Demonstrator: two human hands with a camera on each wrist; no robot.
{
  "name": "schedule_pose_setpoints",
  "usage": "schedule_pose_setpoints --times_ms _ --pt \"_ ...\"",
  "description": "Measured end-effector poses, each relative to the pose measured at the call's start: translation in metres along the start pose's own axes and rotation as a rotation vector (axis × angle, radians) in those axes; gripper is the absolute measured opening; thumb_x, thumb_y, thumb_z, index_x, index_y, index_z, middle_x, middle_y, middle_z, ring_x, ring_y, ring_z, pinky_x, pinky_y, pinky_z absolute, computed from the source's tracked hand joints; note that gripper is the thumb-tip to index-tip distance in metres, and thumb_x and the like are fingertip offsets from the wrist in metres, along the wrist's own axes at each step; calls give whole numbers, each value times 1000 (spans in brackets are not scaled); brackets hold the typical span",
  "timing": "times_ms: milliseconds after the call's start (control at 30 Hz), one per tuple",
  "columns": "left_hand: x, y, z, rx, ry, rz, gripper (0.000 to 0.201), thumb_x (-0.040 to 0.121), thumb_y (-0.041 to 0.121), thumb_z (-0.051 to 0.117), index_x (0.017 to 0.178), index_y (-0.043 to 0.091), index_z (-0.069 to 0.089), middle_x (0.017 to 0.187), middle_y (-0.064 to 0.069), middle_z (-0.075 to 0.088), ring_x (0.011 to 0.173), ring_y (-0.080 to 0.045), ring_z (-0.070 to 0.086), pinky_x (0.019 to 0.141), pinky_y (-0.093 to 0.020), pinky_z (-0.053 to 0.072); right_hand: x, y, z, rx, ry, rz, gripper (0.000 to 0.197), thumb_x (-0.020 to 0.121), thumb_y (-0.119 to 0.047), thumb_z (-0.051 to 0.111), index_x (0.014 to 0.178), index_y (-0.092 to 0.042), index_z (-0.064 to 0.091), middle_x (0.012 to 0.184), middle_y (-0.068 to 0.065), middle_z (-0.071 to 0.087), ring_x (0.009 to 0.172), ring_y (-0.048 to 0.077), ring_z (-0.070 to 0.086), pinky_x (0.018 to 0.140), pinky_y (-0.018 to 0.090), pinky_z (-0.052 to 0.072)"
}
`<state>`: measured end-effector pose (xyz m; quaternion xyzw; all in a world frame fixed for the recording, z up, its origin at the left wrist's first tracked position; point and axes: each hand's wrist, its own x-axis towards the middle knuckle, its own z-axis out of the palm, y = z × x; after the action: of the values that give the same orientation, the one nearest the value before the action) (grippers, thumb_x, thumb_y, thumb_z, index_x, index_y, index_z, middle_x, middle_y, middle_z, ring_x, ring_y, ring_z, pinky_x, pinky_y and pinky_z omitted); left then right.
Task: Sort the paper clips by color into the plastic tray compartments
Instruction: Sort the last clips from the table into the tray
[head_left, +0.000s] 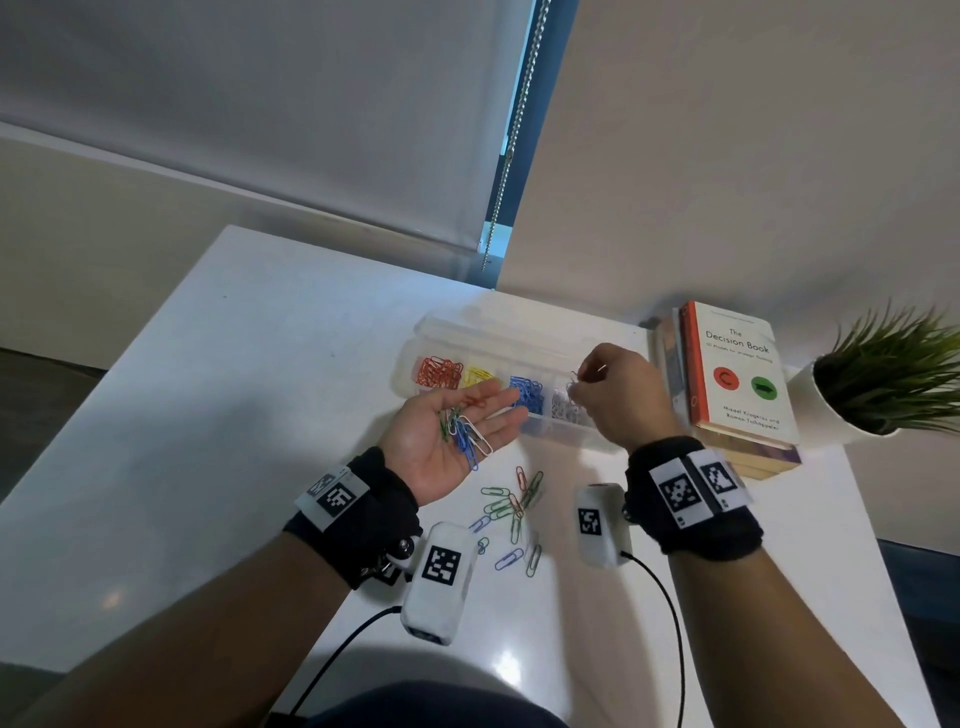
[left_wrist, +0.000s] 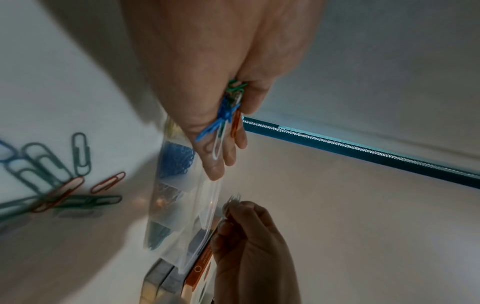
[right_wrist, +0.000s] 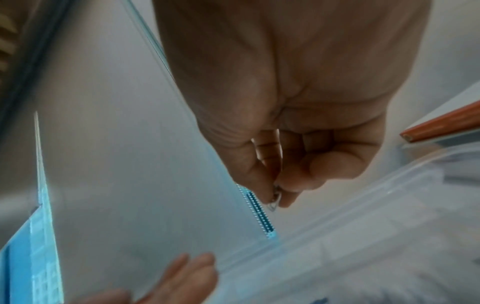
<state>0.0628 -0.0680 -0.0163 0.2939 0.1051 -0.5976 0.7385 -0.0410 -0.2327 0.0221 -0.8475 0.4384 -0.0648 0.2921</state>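
Wrist cameras sit lowest in the head view, and just above them loose clips (head_left: 511, 512) lie on the white table (head_left: 260, 364), green, blue and red mixed. We see the left hand (head_left: 452, 431) palm up, fingers straight, carrying a small heap of clips (head_left: 465, 428) at frame centre. Right hand (head_left: 618, 395) pinches one pale clip (head_left: 573, 387) between thumb and fingertips, right of centre, above the tray (head_left: 498, 332). Tray compartments run red, yellow, blue, then white/silver under the pinch. Clip colour looks silver, though blur in the right wrist view leaves us unsure. To do this well we'd lower the pinch straight over the white compartment, release close to the pile so it doesn't bounce into blue, and keep the left palm level so nothing slides off.
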Motion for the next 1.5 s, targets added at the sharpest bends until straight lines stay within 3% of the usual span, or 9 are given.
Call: schedule_pose_setpoints --times_ms 100,267,400,600,700,933,1067,1267,1500 --pt "1 2 4 -4 -7 12 33 98 13 35 104 -3 63 120 -22 65 109 -38 63 89 -46 54 7 3 5 -114 -22 18 4 82 -11 63 82 -15 60 84 3 65 74 18 57 52 22 39" --pt "2 2 6 1 2 34 31 98 12 35 106 -3 61 121 -22 64 113 -38 62 92 -44 51 3 4 13 -179 11 34 5 84 -16 58 84 -19 62 86 4 67 74 21 61 63 31 53" --pt "4 0 9 -27 10 59 29 98 11 35 107 -2 59 120 -22 65 109 -37 64 91 -44 51 -22 -11 11 -15 -15 -117 6 83 -26 66 80 -21 63 76 -2 66 65 12 57 60 26 47" --pt "2 0 16 -46 42 94 26 96 13 37 98 2 60 111 -19 69 77 -27 71 65 -28 50 -56 -37 26 124 -168 -235 15 80 -22 71 70 -16 61 57 -6 58 50 4 50 55 19 41" --pt "2 0 19 -35 69 117 28 97 12 34 93 2 60 108 -19 69 65 -25 70 49 -22 49 -54 -38 32 145 -172 -201 9 80 -15 69 74 -12 62 66 2 65 56 15 56 63 30 50" --pt "3 0 10 -85 27 85 27 97 10 36 100 -2 60 115 -23 67 89 -32 71 76 -39 59 -53 -34 26 138 -84 -219 8 82 -15 61 75 -15 64 64 -3 62 61 17 57 61 28 44" --pt "4 -3 8 -76 9 59 28 97 8 36 102 -4 61 117 -26 65 103 -37 67 92 -48 51 -46 -28 14 154 -7 -211 10 83 -17 62 73 -18 63 60 -7 58 60 13 53 55 23 39" --pt "5 -2 5 -26 -7 35 28 96 12 38 96 -2 62 116 -23 66 110 -38 64 97 -46 49 -30 -8 -3 214 99 -134 14 84 -15 61 70 -17 62 63 -5 61 63 19 60 63 31 50" --pt "6 2 6 -50 -8 51 27 97 14 38 97 0 61 118 -22 66 113 -37 62 95 -45 51 -10 13 3 -35 67 56 8 86 -19 59 79 -18 64 81 1 67 69 12 58 55 23 42"
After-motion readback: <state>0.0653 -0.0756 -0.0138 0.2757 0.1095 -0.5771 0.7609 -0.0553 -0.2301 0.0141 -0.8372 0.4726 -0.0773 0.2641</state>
